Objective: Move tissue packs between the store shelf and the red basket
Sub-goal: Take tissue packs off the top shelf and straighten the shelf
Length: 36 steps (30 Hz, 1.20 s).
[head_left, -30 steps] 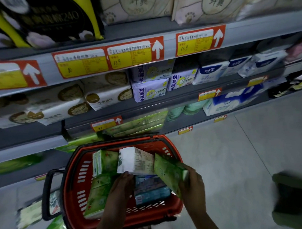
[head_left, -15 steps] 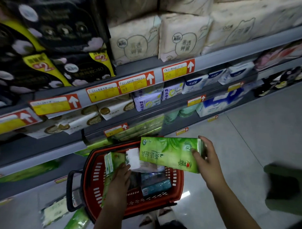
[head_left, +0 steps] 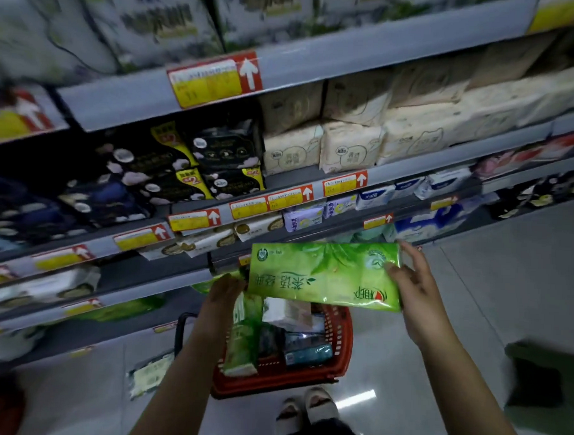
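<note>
View: head camera, looking down a shop aisle; the upper tiers are blurred.
Pack in hand: long green glossy plastic tissue pack (head_left: 324,274), held level in the air with its printed face to the camera. It is above the far rim of the basket and just in front of the lower shelf edges.
Right hand: right hand (head_left: 413,287) pinches the pack's right end, thumb on the front face, fingers behind.
Left hand: left hand (head_left: 224,290) is at the pack's lower left corner. The fingers are hidden, so I cannot tell if it grips or only touches.
Basket: red slotted plastic basket (head_left: 343,343) on the floor, near, between the forearms. It holds upright green packs (head_left: 242,342) on the left, a white pack (head_left: 287,311) and a teal pack (head_left: 308,351).
Shelf: grey metal store shelf (head_left: 130,293), far and left, tiers stocked, with red-and-yellow price labels (head_left: 194,219) along the edges.
Progress: judged partway. One pack is in transit between basket and shelf, direction not readable. Several packs sit in the basket, and this one is not yet set down.
</note>
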Tool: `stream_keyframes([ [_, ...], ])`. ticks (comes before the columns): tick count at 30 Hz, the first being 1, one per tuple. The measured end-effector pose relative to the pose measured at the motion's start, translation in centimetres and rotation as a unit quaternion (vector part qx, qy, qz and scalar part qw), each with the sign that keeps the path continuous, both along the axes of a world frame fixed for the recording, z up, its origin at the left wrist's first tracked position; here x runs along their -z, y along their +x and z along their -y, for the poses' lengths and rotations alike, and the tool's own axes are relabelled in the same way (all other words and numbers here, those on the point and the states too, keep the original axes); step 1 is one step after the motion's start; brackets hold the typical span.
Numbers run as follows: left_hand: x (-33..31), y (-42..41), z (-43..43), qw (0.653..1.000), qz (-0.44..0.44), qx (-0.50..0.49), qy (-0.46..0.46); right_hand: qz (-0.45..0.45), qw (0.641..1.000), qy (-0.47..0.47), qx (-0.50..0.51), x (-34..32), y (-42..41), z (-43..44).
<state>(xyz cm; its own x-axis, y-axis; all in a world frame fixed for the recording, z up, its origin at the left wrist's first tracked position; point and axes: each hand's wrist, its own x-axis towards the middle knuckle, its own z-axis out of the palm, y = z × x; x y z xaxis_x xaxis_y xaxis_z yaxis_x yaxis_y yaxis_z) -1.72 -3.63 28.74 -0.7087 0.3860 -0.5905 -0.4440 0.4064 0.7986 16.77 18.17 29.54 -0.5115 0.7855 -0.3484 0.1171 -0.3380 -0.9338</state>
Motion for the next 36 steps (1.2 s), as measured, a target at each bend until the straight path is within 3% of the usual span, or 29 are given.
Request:
stream_keyframes([
  [2, -2.2, -0.7, 0.2, 0.999, -0.023, -0.022, 0.003, -0.025, 1.0, 0.007, 0.005, -2.6, -0.4, -0.6],
  [6, -6.8, -1.4, 0.8, 0.996, 0.012, -0.059, 0.058, -0.082, 0.996, -0.025, -0.012, -6.8, -1.0, -1.4],
  [11, -13.8, -2.1, 0.2, 0.992, 0.007, -0.028, 0.127, -0.135, 0.989, -0.063, -0.021, -11.8, -1.7, -1.6],
  [20, -24.2, -1.4, 0.7, 0.974, -0.084, 0.051, 0.204, -0.173, 0.983, -0.029, -0.053, -21.0, -1.8, -1.9],
  [36, -31.2, 0.0, 3.2, 0.963, -0.112, 0.043, 0.24, -0.2, 0.976, 0.035, -0.072, -29.2, -1.4, -1.2],
])
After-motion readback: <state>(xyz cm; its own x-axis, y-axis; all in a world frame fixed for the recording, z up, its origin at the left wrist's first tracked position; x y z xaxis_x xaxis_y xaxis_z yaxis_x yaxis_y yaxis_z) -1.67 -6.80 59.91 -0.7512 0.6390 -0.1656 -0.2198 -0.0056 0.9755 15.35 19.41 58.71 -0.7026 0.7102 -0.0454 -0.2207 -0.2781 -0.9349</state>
